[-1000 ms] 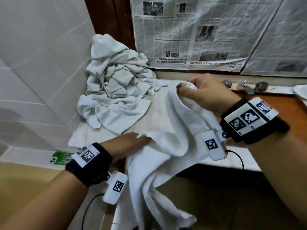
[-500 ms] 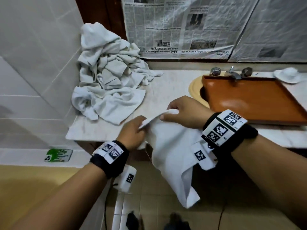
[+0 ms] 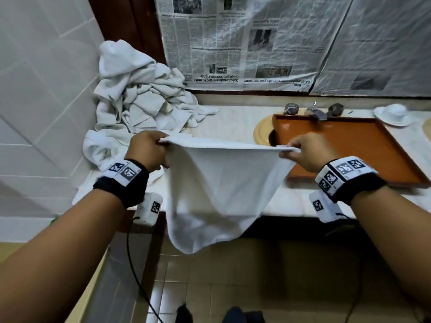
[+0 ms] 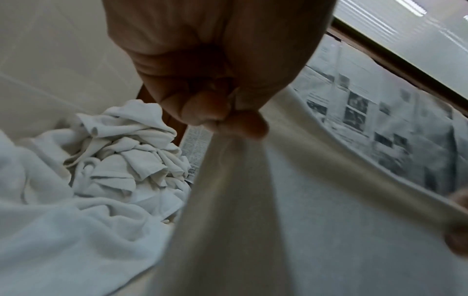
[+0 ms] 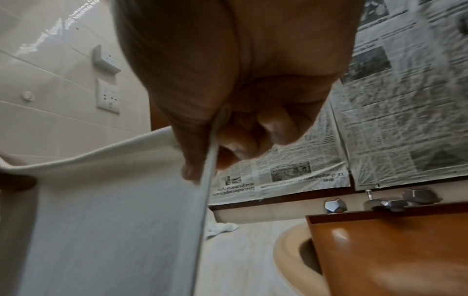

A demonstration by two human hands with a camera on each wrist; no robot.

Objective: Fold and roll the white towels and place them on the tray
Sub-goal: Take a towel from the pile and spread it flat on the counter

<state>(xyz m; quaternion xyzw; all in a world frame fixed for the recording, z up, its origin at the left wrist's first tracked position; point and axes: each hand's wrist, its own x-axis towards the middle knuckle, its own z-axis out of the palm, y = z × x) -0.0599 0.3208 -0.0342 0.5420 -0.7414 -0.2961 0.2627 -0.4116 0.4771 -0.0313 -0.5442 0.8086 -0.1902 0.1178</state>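
Observation:
A white towel (image 3: 219, 190) hangs spread in front of the counter, its top edge stretched level between both hands. My left hand (image 3: 149, 150) pinches the towel's left top corner (image 4: 228, 124) between thumb and fingers. My right hand (image 3: 303, 152) pinches the right top corner (image 5: 212, 144) the same way. The towel's lower part droops below the counter edge. An orange-brown tray (image 3: 363, 148) lies over the sink to the right, just beyond my right hand, with nothing on it. A heap of crumpled white towels (image 3: 140, 106) sits in the left corner of the counter.
A tap with two faceted knobs (image 3: 314, 111) stands behind the tray. A white dish (image 3: 393, 114) sits at the far right. Newspaper (image 3: 256, 43) covers the wall behind the counter (image 3: 233, 117). A tiled wall (image 3: 46, 89) closes the left side.
The towel was bunched between hands held close together; now my hands have drawn apart, stretching its top edge out flat and letting it hang open.

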